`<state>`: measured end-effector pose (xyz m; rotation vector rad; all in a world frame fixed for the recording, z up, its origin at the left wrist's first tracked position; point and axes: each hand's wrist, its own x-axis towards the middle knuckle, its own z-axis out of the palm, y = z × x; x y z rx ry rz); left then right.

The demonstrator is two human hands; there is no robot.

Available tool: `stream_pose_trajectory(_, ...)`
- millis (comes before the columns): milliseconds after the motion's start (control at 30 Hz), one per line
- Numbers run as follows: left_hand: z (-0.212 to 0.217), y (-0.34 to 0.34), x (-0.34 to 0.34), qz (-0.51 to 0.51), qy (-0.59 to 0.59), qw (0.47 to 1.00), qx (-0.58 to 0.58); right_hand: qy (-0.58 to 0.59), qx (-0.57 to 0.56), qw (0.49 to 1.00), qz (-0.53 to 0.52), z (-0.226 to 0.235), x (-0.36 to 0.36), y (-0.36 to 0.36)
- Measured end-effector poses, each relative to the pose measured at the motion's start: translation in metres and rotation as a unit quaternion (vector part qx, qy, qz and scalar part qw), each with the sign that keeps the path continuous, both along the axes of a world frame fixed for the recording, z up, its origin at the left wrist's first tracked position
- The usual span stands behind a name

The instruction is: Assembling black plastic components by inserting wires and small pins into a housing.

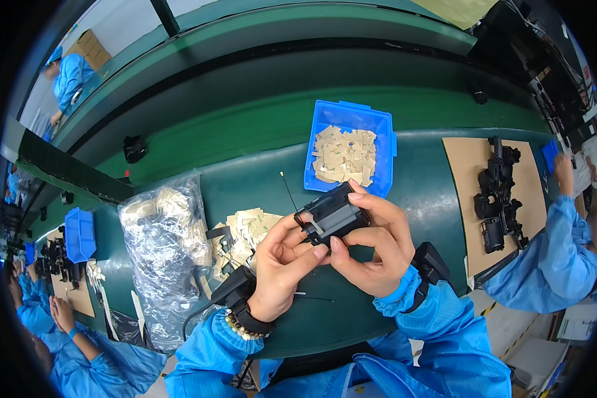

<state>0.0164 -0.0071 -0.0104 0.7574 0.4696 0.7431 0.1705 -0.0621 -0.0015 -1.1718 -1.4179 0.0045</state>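
Both my hands hold a black boxy plastic housing (338, 215) above the green bench. My left hand (282, 255) grips its left end, thumb along the lower edge. Around its right end closes my right hand (381, 249), fingers on top and thumb below. A thin dark wire with a pale tip (284, 182) sticks up from the housing's left side. Behind it stands a blue bin (384, 149) filled with small beige rectangular pieces (345, 156). More beige pieces (251, 225) lie loose beside my left hand. What the fingers cover on the housing is hidden.
A clear plastic bag (162, 252) of pale pieces lies to the left. Black assemblies (497, 196) rest on a cardboard sheet (467, 179) at the right, near a co-worker's blue sleeve (550, 259). Further left are another blue bin (80, 235) and more co-workers. A thin wire (315, 298) lies below my hands.
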Motion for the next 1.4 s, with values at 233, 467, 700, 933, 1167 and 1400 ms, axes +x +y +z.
stream_pose_trajectory(233, -0.001, 0.000, 0.000, -0.002, -0.004, 1.000, -0.004, -0.021, 0.002, 1.000, -0.019, 0.002, 0.000, 0.000)
stream_pose_trajectory(467, 0.001, -0.002, 0.000, -0.001, -0.003, 1.000, 0.002, -0.067, 0.009, 0.997, -0.047, -0.001, 0.002, 0.002)
stream_pose_trajectory(700, 0.002, -0.005, 0.002, 0.027, 0.020, 0.999, 0.003, -0.094, -0.012, 0.995, -0.033, -0.002, 0.003, 0.004)
stream_pose_trajectory(933, 0.001, -0.008, 0.002, 0.038, 0.033, 0.999, 0.021, -0.153, 0.010, 0.987, -0.054, -0.005, 0.006, 0.005)
stream_pose_trajectory(1167, 0.000, -0.008, 0.002, 0.045, 0.033, 0.998, 0.010, -0.147, 0.010, 0.988, -0.052, -0.007, 0.006, 0.006)
stream_pose_trajectory(1400, 0.000, -0.007, 0.001, 0.043, 0.036, 0.998, 0.015, -0.135, -0.037, 0.990, -0.019, 0.000, 0.006, 0.003)
